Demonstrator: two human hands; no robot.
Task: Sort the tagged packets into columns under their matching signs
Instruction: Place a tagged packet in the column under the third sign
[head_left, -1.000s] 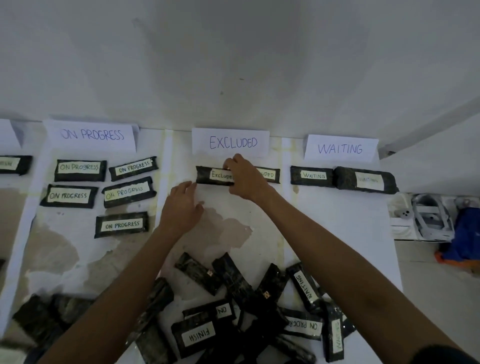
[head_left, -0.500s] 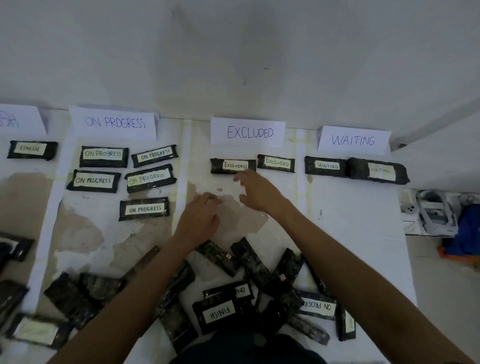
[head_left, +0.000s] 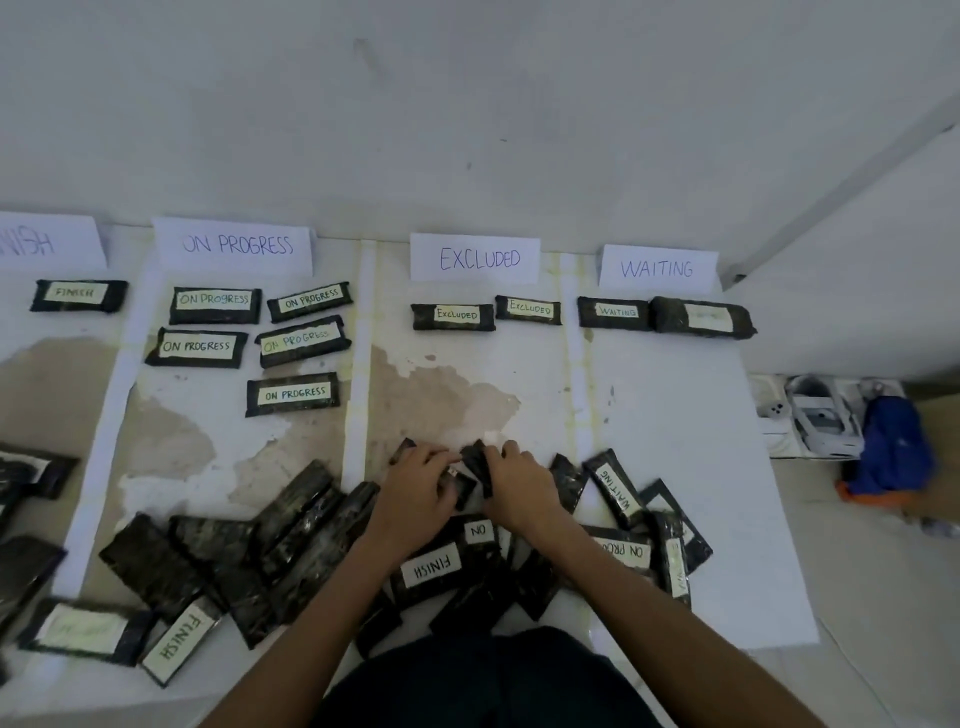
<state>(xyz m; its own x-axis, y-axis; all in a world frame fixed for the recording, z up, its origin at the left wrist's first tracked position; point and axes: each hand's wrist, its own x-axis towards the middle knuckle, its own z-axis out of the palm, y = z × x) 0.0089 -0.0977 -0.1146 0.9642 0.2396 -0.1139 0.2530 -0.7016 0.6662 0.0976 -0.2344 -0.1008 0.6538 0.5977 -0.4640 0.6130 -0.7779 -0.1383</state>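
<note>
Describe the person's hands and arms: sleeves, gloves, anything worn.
Both forearms are bare up to the frame edge; no sleeves show. The left hand and right hand wear no gloves, and no watch, ring or bracelet is visible. Dark clothing shows at the bottom, between the arms.

Four signs (head_left: 474, 258) stood along the wall; beneath them lay five ON PROGRESS packets (head_left: 215, 305), two EXCLUDED packets (head_left: 453, 317), two WAITING packets (head_left: 613, 313), one FINISH packet (head_left: 78, 295).
</note>
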